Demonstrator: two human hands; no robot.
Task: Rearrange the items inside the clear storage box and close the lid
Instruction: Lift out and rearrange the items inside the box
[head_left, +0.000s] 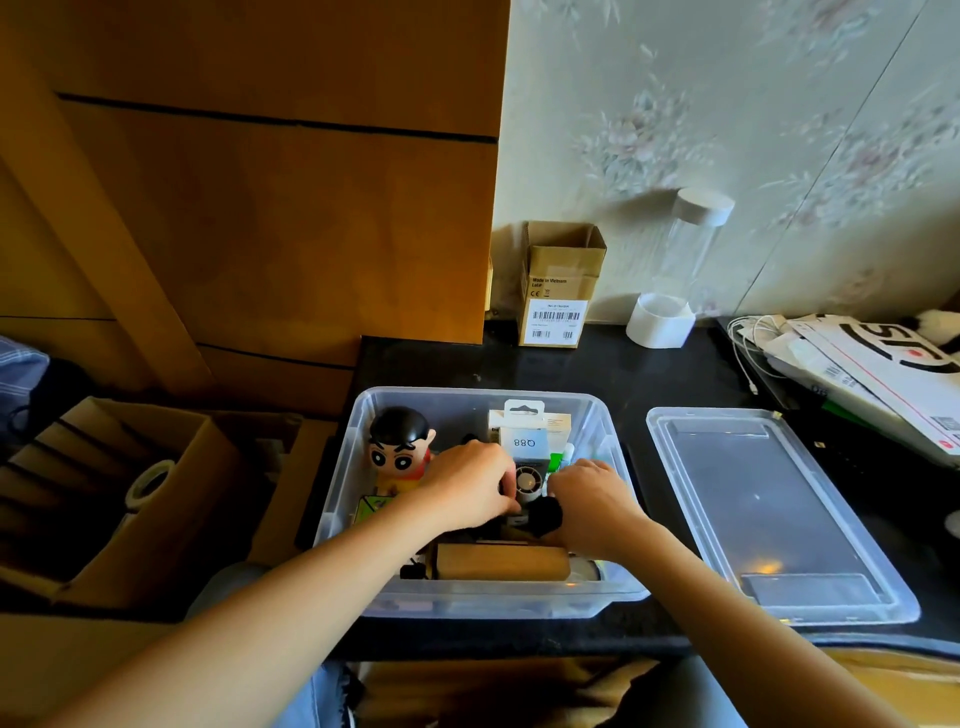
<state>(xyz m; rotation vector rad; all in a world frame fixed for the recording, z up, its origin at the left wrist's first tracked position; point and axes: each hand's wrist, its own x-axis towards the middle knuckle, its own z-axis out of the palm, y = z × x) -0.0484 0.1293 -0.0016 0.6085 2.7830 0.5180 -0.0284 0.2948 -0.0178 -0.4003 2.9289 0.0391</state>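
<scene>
Both hands work inside the clear storage box (363, 415), mid-rearrange. Left hand (467, 491) curls its fingers around the small fan unit (527, 480) at box centre; right hand (592, 501) grip: can't tell. Lid (779, 519) lies just right of the box. Advice: seat items below the rim first.

Cardboard box (560, 283): "Made in Vietnam", CE; white package (524, 441): "Q88".

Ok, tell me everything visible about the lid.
The lid is clear, colourless plastic, rectangular with rounded corners, a raised rim and a recessed flat centre panel. It is off the box, lying flat on the dark counter right of it. Neither hand touches it. Whether its near-left corner meets the box's rim is unclear.
</scene>
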